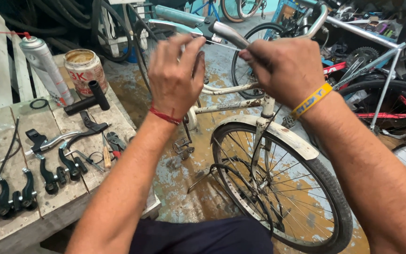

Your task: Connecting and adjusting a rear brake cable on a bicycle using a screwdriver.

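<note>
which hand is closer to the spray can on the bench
Left. The left hand is raised to the right of the spray can; the right hand is farther right, beyond the left.

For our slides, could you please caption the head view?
Both hands pinch a thin cable above a white bicycle.
</note>
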